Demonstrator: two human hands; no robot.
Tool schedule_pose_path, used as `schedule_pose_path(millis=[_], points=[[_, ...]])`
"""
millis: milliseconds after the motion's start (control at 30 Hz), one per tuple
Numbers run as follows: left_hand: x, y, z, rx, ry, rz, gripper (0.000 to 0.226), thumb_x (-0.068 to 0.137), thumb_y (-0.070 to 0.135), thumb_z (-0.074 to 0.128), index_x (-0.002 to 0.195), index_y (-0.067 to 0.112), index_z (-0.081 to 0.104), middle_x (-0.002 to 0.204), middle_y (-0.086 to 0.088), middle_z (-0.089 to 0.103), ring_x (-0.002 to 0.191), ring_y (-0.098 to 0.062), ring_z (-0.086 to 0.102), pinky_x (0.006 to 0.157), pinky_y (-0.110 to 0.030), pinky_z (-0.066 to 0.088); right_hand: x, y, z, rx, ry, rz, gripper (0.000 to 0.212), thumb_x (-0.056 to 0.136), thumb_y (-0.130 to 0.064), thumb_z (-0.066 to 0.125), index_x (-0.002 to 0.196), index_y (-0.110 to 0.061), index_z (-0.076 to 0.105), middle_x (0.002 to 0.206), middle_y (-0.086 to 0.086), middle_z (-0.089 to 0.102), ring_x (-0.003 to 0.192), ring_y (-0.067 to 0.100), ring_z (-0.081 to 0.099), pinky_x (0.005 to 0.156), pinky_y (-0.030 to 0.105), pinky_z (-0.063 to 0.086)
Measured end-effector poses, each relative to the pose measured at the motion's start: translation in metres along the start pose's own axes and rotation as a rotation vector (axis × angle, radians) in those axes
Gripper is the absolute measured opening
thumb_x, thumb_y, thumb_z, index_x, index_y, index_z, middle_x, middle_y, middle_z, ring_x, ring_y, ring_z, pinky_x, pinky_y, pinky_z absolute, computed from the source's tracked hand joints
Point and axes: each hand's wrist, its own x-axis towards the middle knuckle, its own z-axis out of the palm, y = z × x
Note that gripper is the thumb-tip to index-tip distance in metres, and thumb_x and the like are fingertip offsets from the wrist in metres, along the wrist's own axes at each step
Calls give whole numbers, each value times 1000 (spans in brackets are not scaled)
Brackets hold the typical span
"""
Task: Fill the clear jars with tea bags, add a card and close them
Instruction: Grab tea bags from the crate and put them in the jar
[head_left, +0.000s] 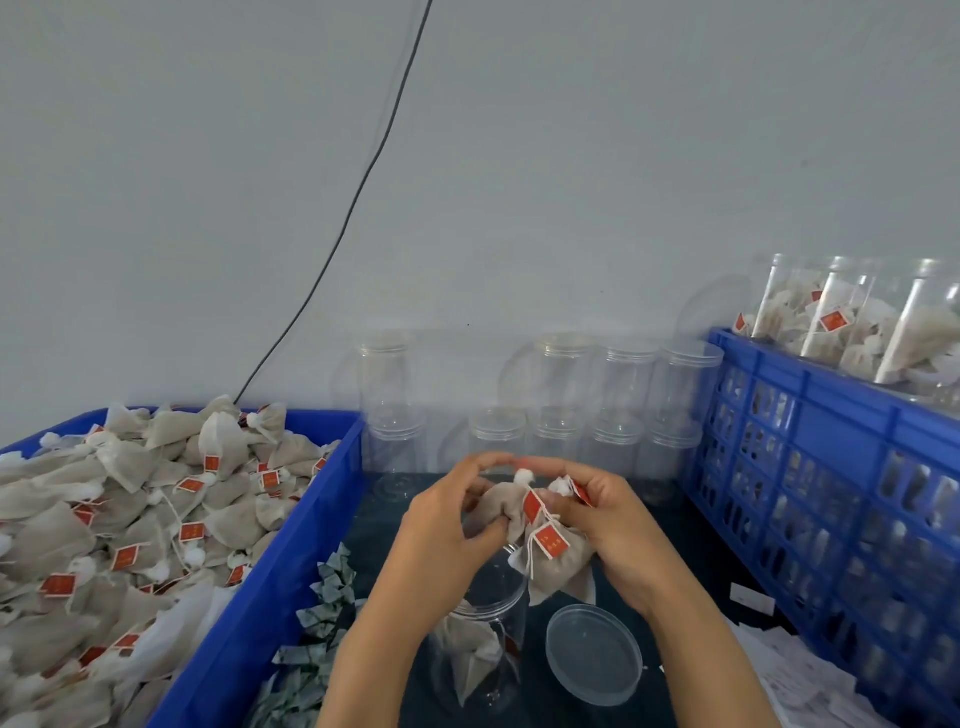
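A blue plastic bin (291, 545) heaped with beige tea bags sits at the left of the dark bench (374, 525), and a blue slotted crate (810, 467) at the right. Above an open clear plastic jar (480, 654) holding a few bags, the left hand (441, 535) and right hand (608, 519) both pinch a bunch of beige red-tagged tea bags (540, 540). A clear round lid (595, 654) lies just beside the jar.

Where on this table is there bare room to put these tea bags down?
Bare dark table lies between the left bin, the stacked empty jars and your hands. Crowded: open jar and lid in front, cards left.
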Motion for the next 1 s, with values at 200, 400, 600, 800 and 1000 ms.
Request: schedule_pose_path(millis=[200, 400, 600, 800, 1000], points=[[-2, -5, -9, 262, 0, -146, 35, 79, 27, 75, 97, 49, 53, 89, 25, 61, 86, 4, 59, 88, -29, 53, 5, 0, 1, 246, 154, -84, 29, 77, -19, 67, 105, -15, 73, 79, 13, 69, 76, 25, 67, 72, 34, 58], [-3, -2, -14, 551, -263, -171, 44, 80, 36, 72, 120, 39, 55, 97, 25, 65, 101, 1, 57, 104, -32, 39, 7, 0, 3, 427, 243, -111, 23, 79, -19, 63, 98, -7, 69, 79, 10, 69, 74, 22, 67, 67, 32, 59], [-1, 1, -18, 182, -96, -131, 29, 91, 19, 64, 110, 40, 63, 100, 28, 67, 93, 5, 63, 89, -25, 52, 8, 2, 15, 496, 336, -142, 19, 79, -18, 61, 94, -6, 64, 83, 9, 71, 77, 19, 68, 69, 41, 61], [0, 3, -9, -138, -92, -171, 50, 70, 35, 83, 110, 49, 55, 111, 25, 63, 97, 2, 62, 85, -22, 53, 10, 12, 45, 542, 276, -137, 17, 80, -20, 61, 92, -10, 65, 88, 9, 71, 81, 21, 69, 76, 44, 57], [0, -8, -8, 198, -2, -205, 40, 69, 38, 83, 101, 36, 59, 91, 18, 67, 80, 4, 62, 74, -16, 52, 12, 20, 56, 550, 301, -117, 18, 77, -18, 63, 93, -9, 66, 81, 7, 72, 76, 16, 70, 69, 30, 59]])
